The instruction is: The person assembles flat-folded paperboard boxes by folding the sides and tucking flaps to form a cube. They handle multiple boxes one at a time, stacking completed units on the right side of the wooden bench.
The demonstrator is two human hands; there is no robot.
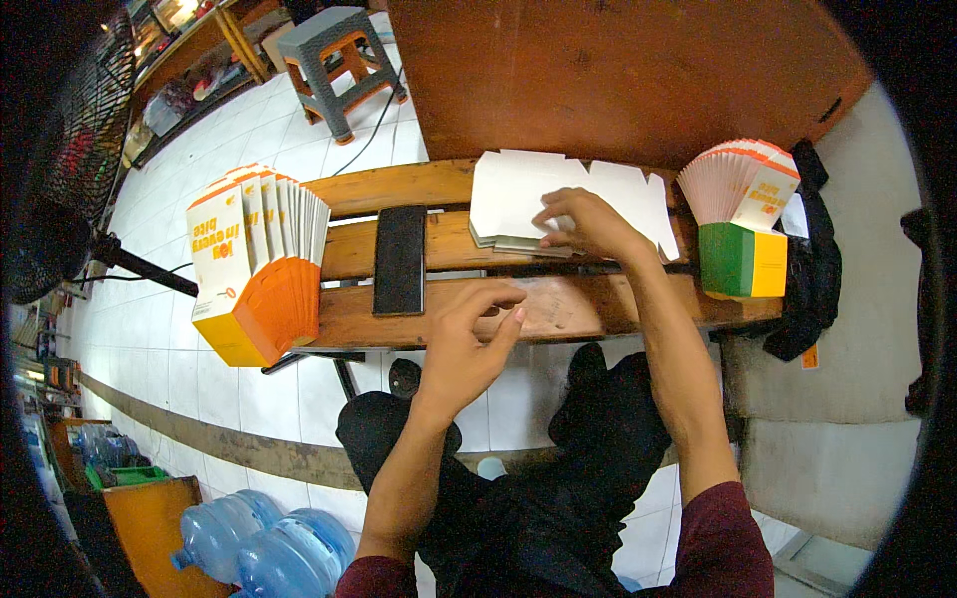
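Note:
A stack of flat white die-cut carton blanks (pixel 523 194) lies on the far side of a slatted wooden bench (pixel 344 244). My right hand (pixel 593 224) is over these blanks, its fingers bent and apart; whether the fingertips touch the top sheet I cannot tell. Nearer to me, my left hand (pixel 474 334) hovers by the bench's front edge, loosely curled with the thumb apart and nothing in it. A black phone (pixel 400 261) lies left of the blanks. Fanned-out printed cartons in white and orange (pixel 261 264) stand at the left end, and green, yellow and white ones (pixel 740 224) at the right end.
A brown wooden panel (pixel 618 75) rises behind the bench. Farther left are a grey plastic stool (pixel 339 65) and a black fan (pixel 75 149). Blue water jugs (pixel 289 553) are on the floor at lower left. Dark fabric (pixel 812 259) hangs at the bench's right end.

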